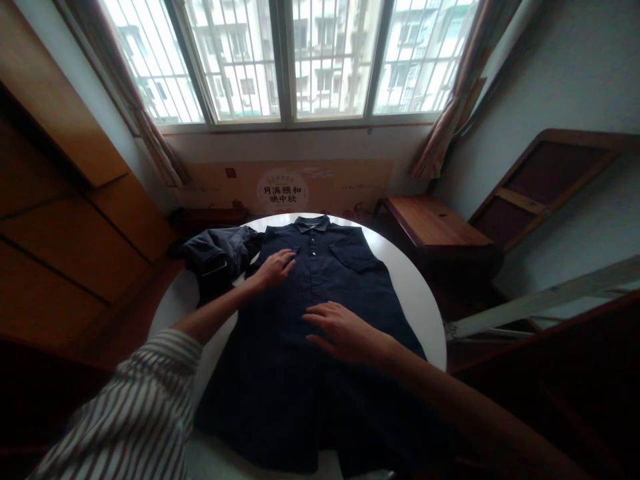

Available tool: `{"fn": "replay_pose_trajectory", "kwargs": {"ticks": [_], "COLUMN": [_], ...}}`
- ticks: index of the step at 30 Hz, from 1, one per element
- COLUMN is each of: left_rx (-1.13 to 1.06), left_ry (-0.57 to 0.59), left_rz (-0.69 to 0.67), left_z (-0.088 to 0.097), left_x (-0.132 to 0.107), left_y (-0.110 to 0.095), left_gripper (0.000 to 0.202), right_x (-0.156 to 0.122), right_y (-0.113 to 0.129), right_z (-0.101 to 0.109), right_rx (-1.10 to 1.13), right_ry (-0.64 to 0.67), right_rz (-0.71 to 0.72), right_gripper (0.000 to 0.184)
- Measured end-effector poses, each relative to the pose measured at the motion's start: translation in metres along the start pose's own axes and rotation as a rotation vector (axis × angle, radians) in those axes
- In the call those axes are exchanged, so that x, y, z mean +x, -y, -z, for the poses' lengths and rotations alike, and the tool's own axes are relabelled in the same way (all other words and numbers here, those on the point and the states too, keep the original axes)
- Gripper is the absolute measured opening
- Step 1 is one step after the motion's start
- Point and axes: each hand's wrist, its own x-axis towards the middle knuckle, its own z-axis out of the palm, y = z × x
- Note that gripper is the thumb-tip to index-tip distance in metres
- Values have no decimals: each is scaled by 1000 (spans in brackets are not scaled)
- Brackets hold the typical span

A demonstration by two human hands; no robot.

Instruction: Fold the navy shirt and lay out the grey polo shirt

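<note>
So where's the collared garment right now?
In the head view, the collared garment lies spread mid-picture on the white table, under the left hand and right hand, with crumpled cloth to its left.

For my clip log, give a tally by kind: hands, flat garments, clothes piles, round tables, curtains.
Hands: 2 (left hand, right hand)
Flat garment: 1
Clothes pile: 1
Round table: 1
Curtains: 2 (left curtain, right curtain)
Total: 7

Dark navy is shown by the garment (285,340), dotted with pale buttons (313,253). The surface (423,307) is coloured white, the sleeve (135,393) striped dark and white, the clothes pile (217,245) toned grey and black.
</note>
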Motion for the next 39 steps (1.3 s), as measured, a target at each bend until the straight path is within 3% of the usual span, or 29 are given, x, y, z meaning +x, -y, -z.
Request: {"fn": "replay_pose_trajectory", "kwargs": {"ticks": [2, 3, 7, 9, 11, 14, 17, 19, 24, 28, 31, 35, 39], "left_rx": [-108, -133, -175, -161, -117, -80, -81, -74, -4, 12, 11, -69, -8], "left_ry": [84, 116, 207, 181, 79, -73, -125, -140, -193, -278, -323, -258, -257], "left_rz": [-250, -314, -360, -356, -344, -393, -496, -521, -424, -274, -187, -211, -349], "left_z": [7, 10, 21, 18, 10, -6, -15, -14, 0, 2, -5, -12, -1], "left_x": [-63, -98, -226, -269, -294, -309, -309, -309, -316, -328, -331, -332, -337], "left_y": [-18, -25, -44, -45, -42, -35, -33, -35, -35, -14, -1, 1, 2], "left_gripper": [37, 34, 37, 57, 62, 38, 42, 46, 48, 58, 62, 69, 71], "right_x": [-46, -70, -143, -158, -161, -150, -138, -138, -182, -227, -239, -235, -239], "right_y": [12, 19, 43, 51, 55, 61, 67, 68, 46, 20, 12, 8, 1], "right_z": [9, 8, -23, -44, -62, -76, -75, -68, -50, -55, -66, -74, -71], "right_rx": [16, 15, -93, -149, -195, -214, -177, -172, -265, -320, -309, -286, -252], "right_ry": [-26, -17, -9, -57, -163, -322, -397, -379, -273, -336, -308, -327, -405], "right_rz": [-49, -66, -27, 3, 38, 56, -19, -39, -165, -273, -281, -230, -126], "right_gripper": [30, 34, 59, 57, 44, 35, 30, 25, 58, 57, 63, 68, 71]}}
